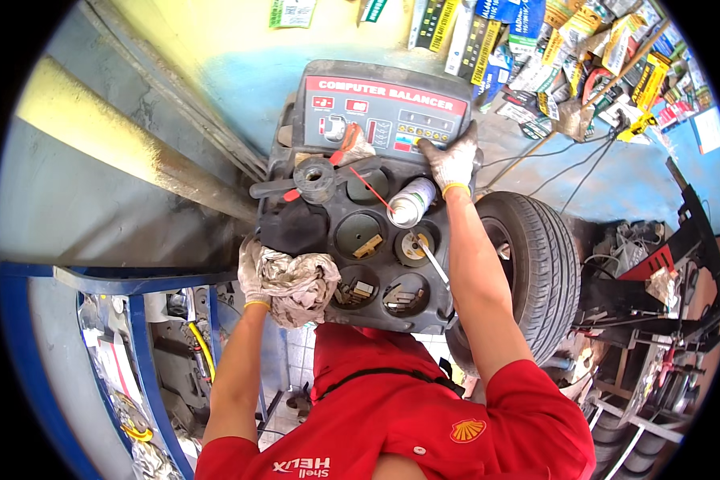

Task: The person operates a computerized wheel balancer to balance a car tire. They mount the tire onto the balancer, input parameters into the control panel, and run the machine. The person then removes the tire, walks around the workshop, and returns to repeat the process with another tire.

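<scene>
My left hand (pixel 250 270), in a pale knit glove, is closed at the edge of a crumpled grey-white rag (pixel 300 290) at the near left corner of the wheel balancer's tray (pixel 388 322). Some of its fingers are hidden. My right hand (pixel 454 160), gloved alike, lies against the right end of the balancer's control panel (pixel 360 116). Its thumb stretches left over the lower right keys and its fingers spread up toward the panel's edge. Left of my right forearm, a spray can (pixel 412 202) with a red straw leans on the tray.
A black wing nut (pixel 314 180) sits on the tray's left. The tray's round wells hold small metal weights (pixel 405 298) and a roll of tape (pixel 414 245). A tyre (pixel 548 276) stands right of my forearm. A blue metal frame (pixel 148 280) is at left; labels (pixel 576 56) cover the wall.
</scene>
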Demonstrator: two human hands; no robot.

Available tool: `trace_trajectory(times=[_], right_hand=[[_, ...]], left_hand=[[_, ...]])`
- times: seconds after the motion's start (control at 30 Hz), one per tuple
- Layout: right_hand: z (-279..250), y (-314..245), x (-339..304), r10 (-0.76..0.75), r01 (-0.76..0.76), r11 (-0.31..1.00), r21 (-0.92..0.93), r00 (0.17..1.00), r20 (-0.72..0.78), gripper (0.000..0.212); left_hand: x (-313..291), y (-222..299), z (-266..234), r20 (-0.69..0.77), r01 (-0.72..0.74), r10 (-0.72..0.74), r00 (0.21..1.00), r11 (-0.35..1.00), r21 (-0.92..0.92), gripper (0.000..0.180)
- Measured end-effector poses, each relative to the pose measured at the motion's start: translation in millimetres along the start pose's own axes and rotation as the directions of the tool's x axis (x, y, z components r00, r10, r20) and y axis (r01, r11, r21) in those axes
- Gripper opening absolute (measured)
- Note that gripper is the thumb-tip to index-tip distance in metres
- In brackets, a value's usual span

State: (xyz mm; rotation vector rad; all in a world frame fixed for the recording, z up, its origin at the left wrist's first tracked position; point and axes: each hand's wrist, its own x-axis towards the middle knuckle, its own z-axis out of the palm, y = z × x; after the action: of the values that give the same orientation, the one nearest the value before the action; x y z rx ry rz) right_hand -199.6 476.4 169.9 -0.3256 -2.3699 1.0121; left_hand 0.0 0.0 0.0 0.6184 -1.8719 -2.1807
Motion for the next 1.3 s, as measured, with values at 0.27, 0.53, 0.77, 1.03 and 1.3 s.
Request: trace_trajectory(times=[0.27,0.53,0.77,1.03,1.3], right_hand=[[1,5,5,0.016,-0.017,0.996,-0.083,1.0,-0.016,0.128],[2,-13,3,0.062,-0.06,0.996,-0.063,0.998,0.028,0.129],[2,-14,3,0.078,-0.076,0.995,-0.071,0.997,0.021,0.13],[0,-2,4,0.091,-0.089,0.992,-0.093,0.996,0.017,0.132],[0,-7,2,0.099,-0.097,0.992,-0.084,0.995,0.027,0.134]], left_hand=[[-14,34,20,-0.012,-0.104,0.121,0.993,0.894,0.436,0.038],[-10,20,0,0.017,-0.061,0.059,0.998,0.989,0.138,0.04],[-13,24,-1,0.045,-0.195,0.203,0.978,0.819,0.54,0.04],[-12,42,20,-0.015,-0.037,0.044,0.999,0.952,0.304,0.04],[-14,47,18,-0.028,-0.004,0.013,1.0,0.956,0.293,0.041]])
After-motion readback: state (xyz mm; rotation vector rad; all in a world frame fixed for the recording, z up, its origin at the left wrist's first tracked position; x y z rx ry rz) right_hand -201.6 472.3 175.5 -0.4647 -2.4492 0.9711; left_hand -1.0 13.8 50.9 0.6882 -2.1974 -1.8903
